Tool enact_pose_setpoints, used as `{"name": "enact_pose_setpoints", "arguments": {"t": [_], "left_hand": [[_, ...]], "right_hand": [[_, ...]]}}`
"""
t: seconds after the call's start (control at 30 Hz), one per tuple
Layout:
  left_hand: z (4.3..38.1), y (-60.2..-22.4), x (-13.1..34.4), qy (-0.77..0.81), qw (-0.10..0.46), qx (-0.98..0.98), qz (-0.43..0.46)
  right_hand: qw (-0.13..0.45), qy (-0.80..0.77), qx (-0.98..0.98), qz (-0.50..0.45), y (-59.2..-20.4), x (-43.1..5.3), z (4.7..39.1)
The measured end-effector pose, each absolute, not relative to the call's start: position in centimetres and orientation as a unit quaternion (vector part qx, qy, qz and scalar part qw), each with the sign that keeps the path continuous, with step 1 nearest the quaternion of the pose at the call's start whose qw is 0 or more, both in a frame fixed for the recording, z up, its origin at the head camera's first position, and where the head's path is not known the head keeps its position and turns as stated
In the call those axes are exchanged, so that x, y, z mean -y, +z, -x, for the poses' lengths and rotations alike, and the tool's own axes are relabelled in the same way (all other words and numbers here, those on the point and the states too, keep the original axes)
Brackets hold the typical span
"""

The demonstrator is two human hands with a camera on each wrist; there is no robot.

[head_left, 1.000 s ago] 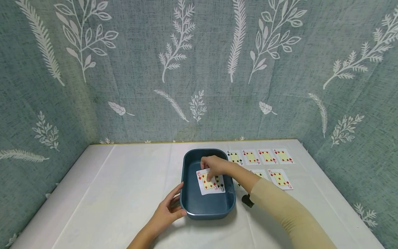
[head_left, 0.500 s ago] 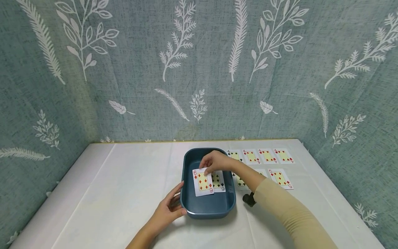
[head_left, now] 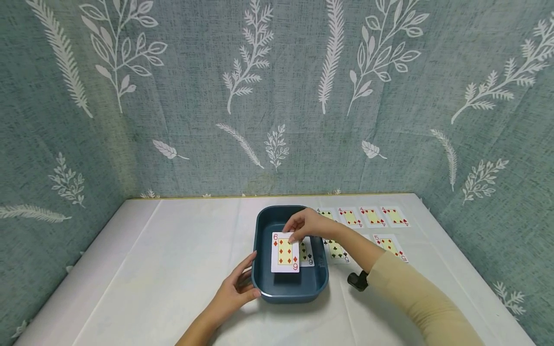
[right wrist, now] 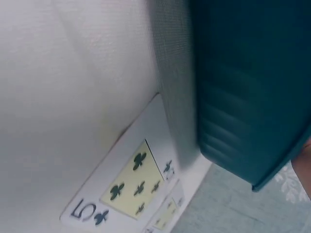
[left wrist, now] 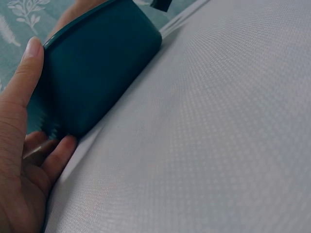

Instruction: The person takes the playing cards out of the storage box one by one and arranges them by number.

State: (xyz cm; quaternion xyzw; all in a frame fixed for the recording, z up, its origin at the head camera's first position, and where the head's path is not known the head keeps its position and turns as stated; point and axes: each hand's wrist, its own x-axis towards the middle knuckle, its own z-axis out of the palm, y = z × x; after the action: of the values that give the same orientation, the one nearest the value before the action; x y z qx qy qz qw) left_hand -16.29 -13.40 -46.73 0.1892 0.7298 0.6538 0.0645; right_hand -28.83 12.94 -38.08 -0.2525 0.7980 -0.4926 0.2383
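My right hand (head_left: 308,224) pinches a six of diamonds playing card (head_left: 285,252) by its upper right part, over the dark blue plastic bin (head_left: 288,299). Partly covered by it, a black-suited six card (head_left: 307,252) lies in the bin. At the bin's left front corner, my left hand (head_left: 235,287) holds its side. In the left wrist view the thumb (left wrist: 30,63) is at the rim and the fingers (left wrist: 60,154) bend at the base. The right wrist view catches little of the right hand, beyond the bin wall (right wrist: 248,97).
Right of the bin, a back row of fours includes the four of hearts (head_left: 395,216). In front of it lie the five of clubs (head_left: 335,252) and five of diamonds (head_left: 389,246), with the forearm across this row. A black object (head_left: 357,281) sits beneath the right sleeve.
The six of diamonds has shifted first left, then slightly right with my right hand, and straightened. The left hand stays on the bin; the black object has moved right with the arm.
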Motion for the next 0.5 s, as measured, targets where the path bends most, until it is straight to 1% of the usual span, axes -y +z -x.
{"name": "enact_pose_setpoints", "arguments": {"t": [0.23,0.5], "left_hand": [[16.2,-46.7,13.5,0.654,0.066,-0.732,-0.180],[16.2,-46.8,13.6,0.654,0.066,-0.727,-0.197]], "right_hand": [[0.228,-0.497,-0.797,0.256,-37.2,-14.1,27.8],[0.229,-0.494,-0.799,0.254,-36.3,-16.0,26.3]]}}
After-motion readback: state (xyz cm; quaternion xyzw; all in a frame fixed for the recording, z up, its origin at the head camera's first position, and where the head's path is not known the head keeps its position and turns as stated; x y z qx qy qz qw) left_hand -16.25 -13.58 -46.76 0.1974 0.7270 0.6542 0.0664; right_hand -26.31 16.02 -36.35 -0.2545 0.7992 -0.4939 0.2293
